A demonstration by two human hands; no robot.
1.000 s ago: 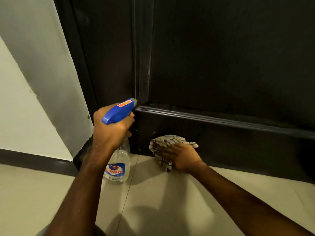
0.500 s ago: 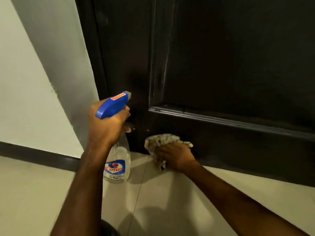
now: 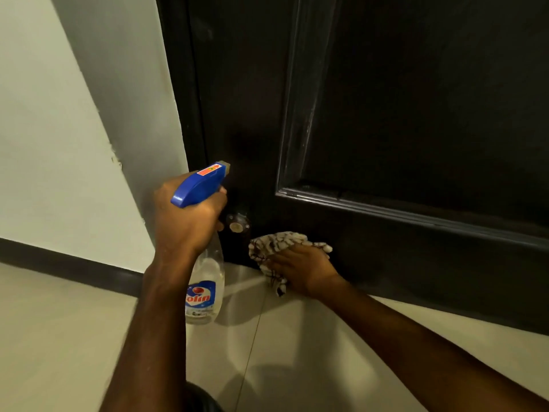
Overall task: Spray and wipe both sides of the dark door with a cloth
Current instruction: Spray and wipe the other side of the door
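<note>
The dark door (image 3: 401, 114) fills the upper right, with a raised panel frame and a plain bottom rail. My left hand (image 3: 185, 221) grips a clear spray bottle (image 3: 205, 281) with a blue trigger head, its nozzle aimed at the door's lower left corner. My right hand (image 3: 303, 270) presses a white cloth with dark stripes (image 3: 276, 243) flat against the bottom rail, just above the floor. A small round door stopper (image 3: 236, 226) sits on the door between the bottle and the cloth.
A pale wall (image 3: 59, 144) with a dark skirting board (image 3: 74, 267) runs along the left. Light floor tiles (image 3: 297, 352) lie below the door. Something dark shows at the bottom edge, between my arms.
The view has shifted so the door sits further right and closer. The round stopper has come into sight. Both hands keep their hold; the cloth stays low on the bottom rail.
</note>
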